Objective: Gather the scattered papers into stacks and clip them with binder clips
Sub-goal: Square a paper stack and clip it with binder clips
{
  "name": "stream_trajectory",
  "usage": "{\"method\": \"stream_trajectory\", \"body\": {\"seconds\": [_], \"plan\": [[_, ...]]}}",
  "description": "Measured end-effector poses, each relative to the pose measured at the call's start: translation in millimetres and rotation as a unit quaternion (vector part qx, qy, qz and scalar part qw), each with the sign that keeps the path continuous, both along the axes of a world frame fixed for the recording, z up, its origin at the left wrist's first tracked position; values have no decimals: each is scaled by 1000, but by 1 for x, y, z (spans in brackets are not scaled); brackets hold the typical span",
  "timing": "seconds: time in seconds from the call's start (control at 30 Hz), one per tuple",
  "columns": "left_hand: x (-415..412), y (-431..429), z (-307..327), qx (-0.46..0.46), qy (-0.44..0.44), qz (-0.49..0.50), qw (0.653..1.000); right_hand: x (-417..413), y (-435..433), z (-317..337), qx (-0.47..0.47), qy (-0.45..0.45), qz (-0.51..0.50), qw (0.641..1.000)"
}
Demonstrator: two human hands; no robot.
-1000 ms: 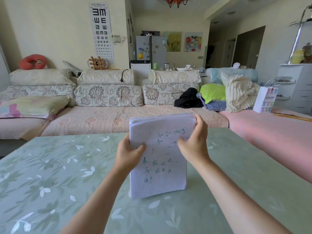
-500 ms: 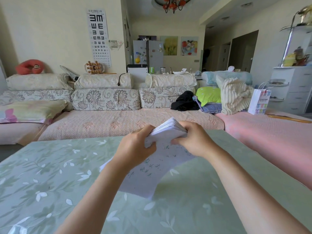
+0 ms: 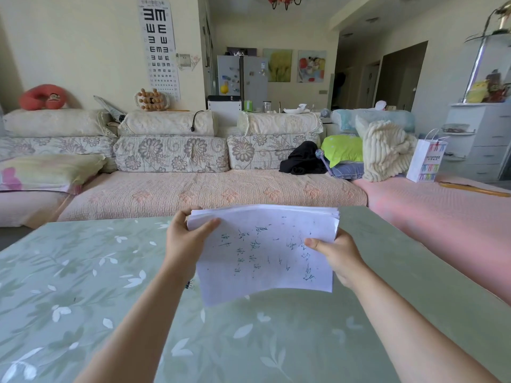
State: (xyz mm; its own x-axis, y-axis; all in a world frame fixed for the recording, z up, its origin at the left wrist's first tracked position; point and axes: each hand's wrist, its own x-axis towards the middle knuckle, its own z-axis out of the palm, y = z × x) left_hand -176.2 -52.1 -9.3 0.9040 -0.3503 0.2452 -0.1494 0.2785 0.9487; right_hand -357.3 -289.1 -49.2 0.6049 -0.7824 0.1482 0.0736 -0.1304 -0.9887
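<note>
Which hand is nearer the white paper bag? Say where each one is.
Right. The right hand holds the right edge of the paper stack, on the side of the white paper bag; the left hand holds the upper left corner, farther from the bag.

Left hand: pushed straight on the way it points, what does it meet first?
The left hand grips the paper stack, so that goes along. Past the table edge, probably the sofa seat; depth is unclear.
</note>
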Motion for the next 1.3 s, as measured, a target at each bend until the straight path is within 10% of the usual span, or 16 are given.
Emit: {"method": "stream_trajectory", "body": {"seconds": [0.6, 0.77, 0.9, 1.0, 1.17, 1.3], "plan": [[12, -20, -19, 24, 44, 48, 998, 4, 0, -22, 3, 0, -18, 1000], [16, -17, -14, 93, -60, 55, 992, 4, -1, -22, 7, -11, -27, 1000], [17, -16, 11, 357, -329, 106, 868, 6, -5, -26, 3, 8, -23, 1000], [-13, -46, 19, 368, -523, 80, 765, 7, -4, -25, 5, 8, -21, 1000], [-67, -121, 2, 453, -632, 7, 629, 9, -11, -26, -1, -35, 6, 999], [-76, -143, -1, 466, -656, 10, 594, 10, -14, -24, -29, -67, 15, 997]]}}
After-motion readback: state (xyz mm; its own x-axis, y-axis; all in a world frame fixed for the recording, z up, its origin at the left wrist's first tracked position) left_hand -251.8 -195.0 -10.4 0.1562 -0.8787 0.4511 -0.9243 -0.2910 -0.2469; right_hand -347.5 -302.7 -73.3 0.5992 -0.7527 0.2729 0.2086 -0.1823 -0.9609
